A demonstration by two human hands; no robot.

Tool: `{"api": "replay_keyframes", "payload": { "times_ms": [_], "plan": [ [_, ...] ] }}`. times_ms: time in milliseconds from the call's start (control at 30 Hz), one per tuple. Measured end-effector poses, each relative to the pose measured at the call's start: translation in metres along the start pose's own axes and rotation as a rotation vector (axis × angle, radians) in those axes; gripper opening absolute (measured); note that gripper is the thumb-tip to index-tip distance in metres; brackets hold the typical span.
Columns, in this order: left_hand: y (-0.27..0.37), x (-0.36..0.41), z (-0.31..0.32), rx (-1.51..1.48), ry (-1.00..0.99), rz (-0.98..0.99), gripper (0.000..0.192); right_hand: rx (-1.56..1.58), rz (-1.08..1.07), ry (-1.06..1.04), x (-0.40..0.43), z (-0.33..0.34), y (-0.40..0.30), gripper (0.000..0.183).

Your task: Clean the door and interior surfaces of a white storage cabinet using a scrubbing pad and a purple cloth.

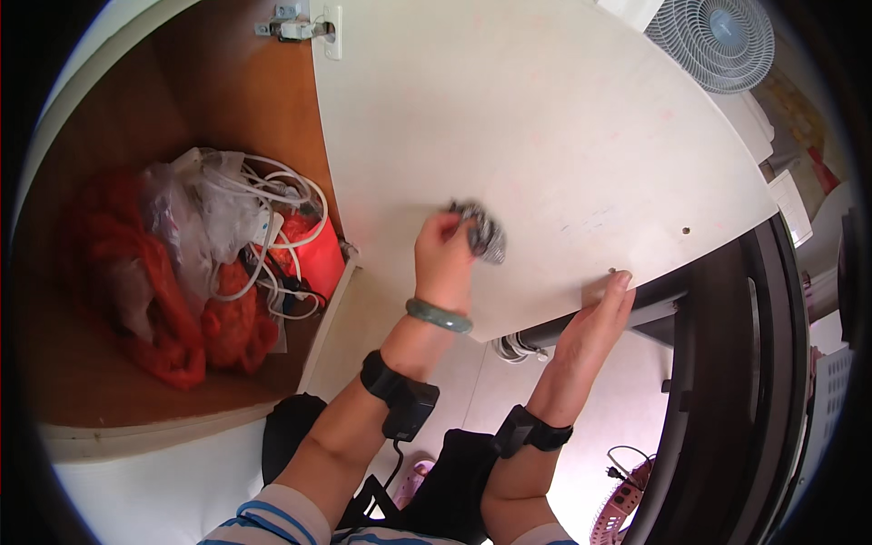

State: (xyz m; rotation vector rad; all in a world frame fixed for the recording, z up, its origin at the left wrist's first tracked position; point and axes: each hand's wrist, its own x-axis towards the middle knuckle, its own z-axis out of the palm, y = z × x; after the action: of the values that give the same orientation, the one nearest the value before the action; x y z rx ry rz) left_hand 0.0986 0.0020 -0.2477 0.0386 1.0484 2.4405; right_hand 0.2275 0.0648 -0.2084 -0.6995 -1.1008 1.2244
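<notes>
A white cabinet door (545, 122) stands swung open before me. My left hand (444, 262), a green bangle on its wrist, pinches a crumpled grey-and-black cloth or scouring pad (482, 231) against the door's face. The pad is blurred, so its material is unclear. At the door's lower right edge, my right hand (593, 330) holds on with its thumb on the face; its other fingers are mostly hidden behind the panel. Faint dark scuffs and pinkish marks show on the white surface, and a small hole lies near its right corner.
Inside the brown wooden cabinet (225, 88) lie red bags (170, 320), clear plastic bags and coiled white cables (300, 204). A metal hinge (293, 28) joins the door above. A grey fan (715, 41), dark furniture (736, 327) and a pink fan or basket-like object (620, 501) flank the right.
</notes>
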Motion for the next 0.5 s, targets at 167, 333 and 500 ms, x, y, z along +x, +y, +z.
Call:
{"api": "replay_keyframes", "payload": {
  "times_ms": [167, 333, 500],
  "plan": [
    [-0.014, 0.007, -0.014, 0.004, 0.023, 0.025, 0.011, 0.011, 0.008, -0.060, 0.005, -0.006, 0.008, 0.032],
    [-0.002, 0.001, -0.005, 0.087, 0.006, -0.087, 0.010, 0.003, 0.024, -0.026, 0.003, -0.003, 0.004, 0.032],
    [-0.006, 0.002, -0.005, 0.006, 0.003, 0.014, 0.008, 0.044, 0.016, -0.068, 0.007, -0.008, 0.007, 0.031]
  ]
}}
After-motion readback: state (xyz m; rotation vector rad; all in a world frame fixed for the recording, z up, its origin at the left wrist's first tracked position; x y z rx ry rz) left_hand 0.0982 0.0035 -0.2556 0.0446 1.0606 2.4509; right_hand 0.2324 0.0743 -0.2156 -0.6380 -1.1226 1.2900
